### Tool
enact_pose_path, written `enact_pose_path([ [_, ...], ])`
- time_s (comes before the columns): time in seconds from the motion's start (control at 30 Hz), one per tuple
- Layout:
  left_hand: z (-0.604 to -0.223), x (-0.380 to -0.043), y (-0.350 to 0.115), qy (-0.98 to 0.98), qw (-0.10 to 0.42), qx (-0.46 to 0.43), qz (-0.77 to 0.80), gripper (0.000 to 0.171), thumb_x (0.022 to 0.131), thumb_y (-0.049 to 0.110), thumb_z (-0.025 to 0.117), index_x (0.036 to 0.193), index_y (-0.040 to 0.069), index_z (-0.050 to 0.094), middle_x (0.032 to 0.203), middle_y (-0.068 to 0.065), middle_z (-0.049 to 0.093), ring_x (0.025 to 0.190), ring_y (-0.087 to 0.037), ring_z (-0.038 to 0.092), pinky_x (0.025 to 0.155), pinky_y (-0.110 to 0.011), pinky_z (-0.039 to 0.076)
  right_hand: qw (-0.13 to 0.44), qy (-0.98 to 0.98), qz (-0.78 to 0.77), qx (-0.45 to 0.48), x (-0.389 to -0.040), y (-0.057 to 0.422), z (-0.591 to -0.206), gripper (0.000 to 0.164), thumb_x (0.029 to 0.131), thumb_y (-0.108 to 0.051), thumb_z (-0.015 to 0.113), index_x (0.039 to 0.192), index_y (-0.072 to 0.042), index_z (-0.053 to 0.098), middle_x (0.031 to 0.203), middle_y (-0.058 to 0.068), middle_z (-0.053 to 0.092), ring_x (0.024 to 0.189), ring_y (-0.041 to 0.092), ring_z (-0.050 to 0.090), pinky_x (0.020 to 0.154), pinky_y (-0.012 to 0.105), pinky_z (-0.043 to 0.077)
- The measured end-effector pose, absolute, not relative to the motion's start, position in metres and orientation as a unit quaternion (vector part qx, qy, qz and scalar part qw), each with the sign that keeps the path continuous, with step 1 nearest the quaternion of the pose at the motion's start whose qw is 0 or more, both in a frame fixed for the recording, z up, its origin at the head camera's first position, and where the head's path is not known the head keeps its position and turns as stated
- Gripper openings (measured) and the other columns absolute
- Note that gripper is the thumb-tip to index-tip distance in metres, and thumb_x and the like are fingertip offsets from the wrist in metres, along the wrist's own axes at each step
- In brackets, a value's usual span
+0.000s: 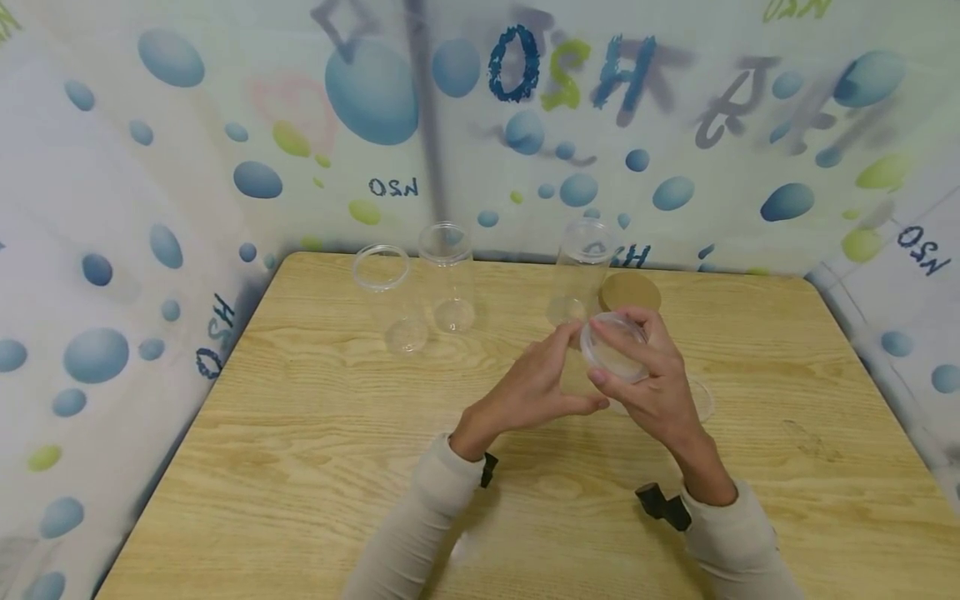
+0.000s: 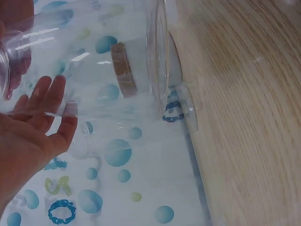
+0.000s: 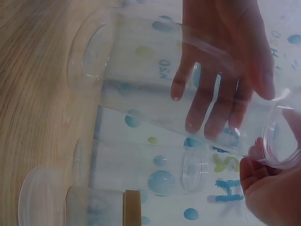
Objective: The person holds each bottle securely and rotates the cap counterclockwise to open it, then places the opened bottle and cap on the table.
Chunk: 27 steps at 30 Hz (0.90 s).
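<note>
A tall clear plastic jar [image 3: 141,80] is held up over the table, one end toward the head camera. My right hand [image 1: 652,375] grips this near end, with thumb and fingers round its rim [image 1: 615,346]. Beside the same jar, my left hand [image 1: 536,379] has its thumb spread apart from its fingers. Those fingers [image 3: 204,103] show through the jar wall in the right wrist view, loosely straight. From the left wrist, the left hand [image 2: 35,127] lies along the jar's side, and the jar's wide end [image 2: 157,56] faces the tabletop.
Two clear jars [image 1: 447,279] [image 1: 382,287] stand at the back left of the wooden table [image 1: 300,467]. Another clear jar [image 1: 583,267] stands behind the hands, next to a brown lid [image 1: 630,293]. A clear round piece [image 3: 42,197] lies on the tabletop. Printed cloth walls [image 1: 480,167] enclose the table.
</note>
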<state>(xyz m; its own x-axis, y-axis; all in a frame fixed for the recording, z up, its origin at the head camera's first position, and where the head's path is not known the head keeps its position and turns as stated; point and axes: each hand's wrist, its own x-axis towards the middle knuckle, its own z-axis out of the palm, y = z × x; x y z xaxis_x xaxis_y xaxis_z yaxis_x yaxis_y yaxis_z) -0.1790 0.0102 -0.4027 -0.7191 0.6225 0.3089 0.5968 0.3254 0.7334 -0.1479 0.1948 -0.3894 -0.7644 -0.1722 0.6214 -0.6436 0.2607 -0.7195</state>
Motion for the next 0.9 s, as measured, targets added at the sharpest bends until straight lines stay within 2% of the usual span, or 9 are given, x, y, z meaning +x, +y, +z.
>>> enact_pose_path([
  [0.2,-0.406,-0.182,0.009,0.788,0.043,0.398,0.467,0.088,0.082,0.030,0.082,0.150,0.014,0.027,0.139,-0.002,0.053,0.127,-0.012,0.050,0.105,-0.034,0.043,0.191,-0.754,0.555,0.294,-0.148,0.198,-0.388,0.044,0.086,-0.019,0.079,0.128,-0.014,0.068,0.134,0.008,0.047,0.119,0.022,0.045,0.090,0.025,0.040],
  [0.33,-0.409,-0.184,0.007,0.771,0.063,0.410,0.484,0.088,0.082,0.028,0.083,0.149,0.016,0.027,0.140,-0.001,0.052,0.128,-0.010,0.049,0.105,-0.030,0.042,0.174,-0.752,0.556,0.309,-0.149,0.200,-0.387,0.044,0.085,-0.017,0.079,0.128,-0.015,0.068,0.134,0.005,0.046,0.119,0.022,0.044,0.092,0.027,0.037],
  [0.6,-0.410,-0.184,0.005,0.735,0.114,0.427,0.514,0.088,0.083,0.022,0.081,0.151,0.018,0.024,0.147,-0.003,0.044,0.134,-0.010,0.042,0.112,-0.030,0.036,0.152,-0.751,0.541,0.346,-0.149,0.205,-0.387,0.045,0.085,-0.021,0.080,0.129,-0.016,0.068,0.133,0.012,0.048,0.118,0.021,0.044,0.093,0.027,0.037],
  [0.73,-0.410,-0.183,0.004,0.721,0.145,0.431,0.524,0.089,0.084,0.020,0.081,0.152,0.020,0.023,0.150,-0.004,0.042,0.137,-0.011,0.040,0.113,-0.032,0.035,0.145,-0.739,0.546,0.367,-0.149,0.208,-0.388,0.047,0.081,-0.013,0.080,0.127,-0.013,0.069,0.133,0.013,0.050,0.119,0.022,0.044,0.092,0.030,0.037],
  [0.83,-0.409,-0.182,0.003,0.714,0.164,0.432,0.525,0.089,0.084,0.019,0.080,0.152,0.018,0.023,0.149,-0.005,0.043,0.136,-0.012,0.042,0.113,-0.036,0.036,0.145,-0.722,0.554,0.389,-0.150,0.209,-0.390,0.044,0.082,-0.015,0.079,0.125,-0.010,0.069,0.132,0.013,0.051,0.119,0.024,0.044,0.090,0.031,0.038],
  [0.9,-0.409,-0.182,0.002,0.713,0.174,0.434,0.522,0.090,0.085,0.019,0.080,0.153,0.018,0.022,0.149,-0.006,0.044,0.134,-0.012,0.043,0.113,-0.036,0.036,0.148,-0.708,0.558,0.407,-0.151,0.209,-0.391,0.042,0.086,-0.022,0.078,0.124,-0.008,0.070,0.132,0.015,0.051,0.119,0.025,0.044,0.088,0.031,0.039],
])
